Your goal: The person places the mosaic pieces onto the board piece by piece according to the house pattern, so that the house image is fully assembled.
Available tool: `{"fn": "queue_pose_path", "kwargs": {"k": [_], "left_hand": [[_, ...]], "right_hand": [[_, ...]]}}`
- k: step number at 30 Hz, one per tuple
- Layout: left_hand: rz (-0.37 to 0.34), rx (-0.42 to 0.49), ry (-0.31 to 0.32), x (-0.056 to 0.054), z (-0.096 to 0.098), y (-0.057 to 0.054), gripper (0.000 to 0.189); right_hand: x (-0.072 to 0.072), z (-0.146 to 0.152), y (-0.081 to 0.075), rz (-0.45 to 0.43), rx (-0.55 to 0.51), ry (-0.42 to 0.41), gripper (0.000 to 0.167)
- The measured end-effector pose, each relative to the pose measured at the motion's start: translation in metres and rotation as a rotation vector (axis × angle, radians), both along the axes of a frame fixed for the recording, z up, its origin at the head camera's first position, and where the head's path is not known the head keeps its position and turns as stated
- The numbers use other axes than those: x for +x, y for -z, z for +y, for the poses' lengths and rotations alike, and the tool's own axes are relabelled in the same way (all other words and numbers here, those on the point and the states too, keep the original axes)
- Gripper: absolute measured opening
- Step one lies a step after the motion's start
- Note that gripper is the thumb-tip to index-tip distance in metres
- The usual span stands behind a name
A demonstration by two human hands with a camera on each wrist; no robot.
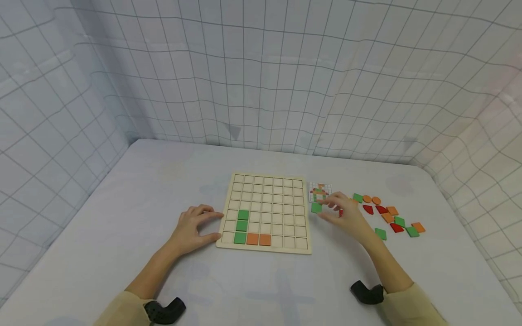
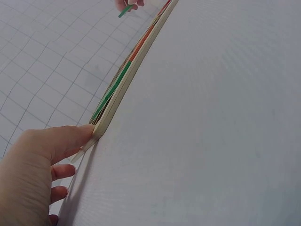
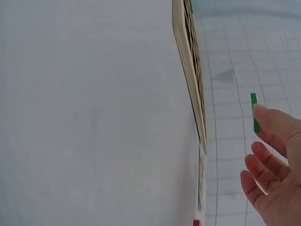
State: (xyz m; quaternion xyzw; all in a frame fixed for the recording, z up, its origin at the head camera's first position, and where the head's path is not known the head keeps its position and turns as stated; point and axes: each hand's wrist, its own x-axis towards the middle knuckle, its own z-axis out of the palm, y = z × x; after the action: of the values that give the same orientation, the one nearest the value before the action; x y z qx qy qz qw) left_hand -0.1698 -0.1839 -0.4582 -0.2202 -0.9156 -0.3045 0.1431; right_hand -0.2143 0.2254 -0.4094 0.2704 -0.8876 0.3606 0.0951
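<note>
A wooden grid board (image 1: 281,206) lies flat, with a column of green square tiles (image 1: 242,226) at its lower left and two orange square tiles (image 1: 258,239) beside it along the bottom row. My left hand (image 1: 191,231) rests at the board's left edge, thumb and index finger spread apart and touching it; in the left wrist view the thumb meets the edge near a corner. Above the table, just right of the board, my right hand (image 1: 346,217) pinches a green square tile (image 3: 255,113) between thumb and fingertips.
A small pattern card (image 1: 320,190) lies beside the board's upper right, partly behind the right hand. Farther right are scattered loose pieces: green and orange squares (image 1: 392,210), orange discs (image 1: 371,199) and red quarter-round pieces (image 1: 396,227). Grid-patterned curtains (image 1: 261,81) surround the white table.
</note>
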Motion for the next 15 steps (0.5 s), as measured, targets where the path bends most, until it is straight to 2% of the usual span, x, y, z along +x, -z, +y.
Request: {"fn": "queue_pose_path", "kwargs": {"k": [7,15], "left_hand": [[-0.003,0.002,-0.002,0.001,0.000,0.001,0.044],[-0.008,0.003,-0.002,0.000,0.000,0.000,0.043]], "right_hand": [[-0.001,-0.036,0.006,-0.028,-0.019,-0.079,0.027],[0.001,-0.065,0.013,-0.111,0.015,-0.093,0.026]]}}
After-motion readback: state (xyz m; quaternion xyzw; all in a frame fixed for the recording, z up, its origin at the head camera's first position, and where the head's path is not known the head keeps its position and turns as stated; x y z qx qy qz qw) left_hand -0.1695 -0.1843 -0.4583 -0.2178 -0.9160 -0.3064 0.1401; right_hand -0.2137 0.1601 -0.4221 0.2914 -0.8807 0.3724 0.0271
